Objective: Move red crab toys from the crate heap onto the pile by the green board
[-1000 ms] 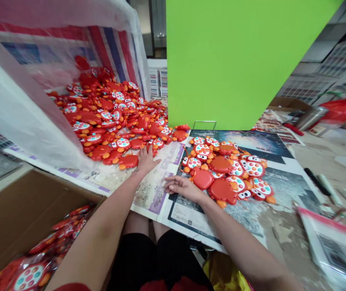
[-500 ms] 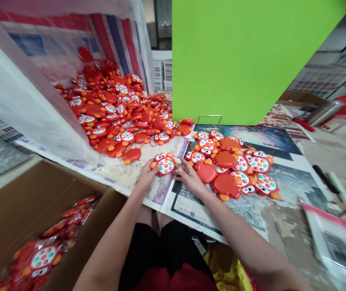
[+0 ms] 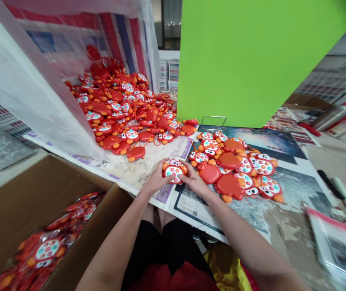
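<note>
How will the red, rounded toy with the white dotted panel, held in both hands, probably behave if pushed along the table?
The toy is probably stiff: it shows no bending between the left hand and right hand. It would likely slide rather than roll, as similar red toys mostly lie flat. Its shiny surface may be slippery.

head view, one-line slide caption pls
Left hand and right hand hold a dotted red toy, with a large heap of similar toys beyond.
</note>
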Motion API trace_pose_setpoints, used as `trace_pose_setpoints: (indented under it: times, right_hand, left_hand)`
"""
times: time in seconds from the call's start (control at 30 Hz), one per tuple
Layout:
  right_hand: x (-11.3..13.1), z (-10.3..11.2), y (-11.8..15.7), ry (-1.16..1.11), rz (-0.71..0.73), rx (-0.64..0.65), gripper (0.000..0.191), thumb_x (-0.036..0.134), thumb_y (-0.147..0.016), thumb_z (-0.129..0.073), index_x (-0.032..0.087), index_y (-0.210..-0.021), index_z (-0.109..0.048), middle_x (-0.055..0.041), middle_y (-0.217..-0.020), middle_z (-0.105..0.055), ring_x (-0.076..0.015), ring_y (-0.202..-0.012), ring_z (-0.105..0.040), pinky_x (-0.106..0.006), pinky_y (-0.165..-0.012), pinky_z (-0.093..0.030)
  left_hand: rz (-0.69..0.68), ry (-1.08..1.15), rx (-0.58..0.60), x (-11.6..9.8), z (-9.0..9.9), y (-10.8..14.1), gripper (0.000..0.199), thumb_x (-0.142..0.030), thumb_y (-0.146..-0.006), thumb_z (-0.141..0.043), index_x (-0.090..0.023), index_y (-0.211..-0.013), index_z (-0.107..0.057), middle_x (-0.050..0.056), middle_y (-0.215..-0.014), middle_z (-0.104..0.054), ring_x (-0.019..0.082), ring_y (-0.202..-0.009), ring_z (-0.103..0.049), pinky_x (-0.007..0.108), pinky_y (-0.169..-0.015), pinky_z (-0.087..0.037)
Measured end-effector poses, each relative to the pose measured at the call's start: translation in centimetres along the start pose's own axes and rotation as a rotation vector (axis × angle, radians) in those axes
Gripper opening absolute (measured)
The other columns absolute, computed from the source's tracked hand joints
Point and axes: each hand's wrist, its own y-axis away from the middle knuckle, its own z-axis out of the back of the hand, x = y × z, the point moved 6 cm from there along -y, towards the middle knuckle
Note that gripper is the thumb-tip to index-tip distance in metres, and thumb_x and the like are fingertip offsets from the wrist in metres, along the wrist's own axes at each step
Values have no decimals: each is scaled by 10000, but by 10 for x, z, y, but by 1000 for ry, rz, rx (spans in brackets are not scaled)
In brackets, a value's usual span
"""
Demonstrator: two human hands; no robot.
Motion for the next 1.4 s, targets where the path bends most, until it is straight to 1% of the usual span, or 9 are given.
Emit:
trace_pose_setpoints:
  times: [0.13, 0.27, 0.37, 0.57, 0.77, 0.97, 1.2, 1.33, 1.4]
  right_hand:
    - [0, 2, -1, 22, 14, -30, 622, 413, -829, -663, 298, -1393, -429, -52, -1426, -457, -234, -1288, -456, -406, -1091, -375]
    - [-8, 4, -1, -1, -59, -48, 551, 480, -879, -578, 305, -1382, -436, -53, -1341, -528, -220, -1140, -563, -377, -937, -508]
    - [-13, 5, -1, -19, -105, -47, 493, 516, -886, -552, 293, -1322, -497, -50, -1241, -593, -208, -1030, -608, -350, -844, -543]
    - [-10, 1, -1, -31, -85, 21, 414, 504, -879, -580, 263, -1215, -587, -36, -1219, -626, -209, -1099, -583, -357, -948, -482]
    - [-5, -4, -1, -137, -119, 59, 423, 474, -850, -631, 249, -1206, -586, -36, -1142, -655, -197, -1012, -623, -349, -903, -499]
    - [2, -4, -1, -48, -86, 57, 439, 415, -831, -671, 256, -1230, -584, -30, -1234, -624, -202, -1106, -587, -353, -979, -461]
    - [-7, 2, -1, -475, -184, 20, 400, 336, -796, -729, 269, -1175, -622, -8, -1152, -669, -144, -953, -652, -268, -815, -552]
    - [3, 34, -1, -736, -16, -176, 363, 356, -758, -765, 319, -1099, -645, 28, -1146, -678, -125, -966, -655, -234, -784, -575]
    - [6, 42, 0, -769, 7, -189, 383, 407, -754, -762, 323, -1108, -644, 21, -1141, -686, -129, -962, -662, -225, -767, -579]
  left_hand:
    - [49, -42, -6, -4, -1, 1, 996, -353, -613, -826, -221, -1443, -292, 109, -1300, -536, 252, -1074, -593, 372, -910, -502]
    - [30, -26, -40, -4, 0, 0, 952, -322, -637, -808, -229, -1439, -303, 102, -1332, -519, 245, -1097, -582, 366, -928, -496]
    - [9, 15, -38, -1, 0, -1, 776, -383, -763, -702, -222, -1426, -332, 91, -1278, -562, 227, -1065, -598, 352, -910, -502]
    - [14, 139, -68, 9, 3, -2, 443, -429, -882, -532, -199, -1260, -518, 60, -1118, -638, 180, -892, -626, 280, -757, -516]
    - [24, 152, -45, 10, 3, -2, 542, -428, -813, -638, -198, -1286, -508, 45, -1007, -651, 169, -814, -623, 268, -704, -516]
    - [59, 146, -68, 8, 3, -3, 555, -387, -784, -675, -187, -1270, -498, 43, -1011, -634, 150, -784, -617, 258, -681, -513]
    - [-4, 207, -135, 0, 8, -1, 529, -569, -883, -484, -167, -1223, -533, 53, -922, -666, 160, -775, -618, 264, -670, -492]
    - [-15, 266, -109, 1, 8, -2, 628, -631, -902, -379, -130, -1272, -466, 42, -752, -652, 140, -610, -598, 265, -591, -469]
    - [-1, 271, -92, 4, 5, -3, 614, -614, -893, -425, -131, -1272, -454, 26, -721, -638, 130, -578, -591, 261, -587, -469]
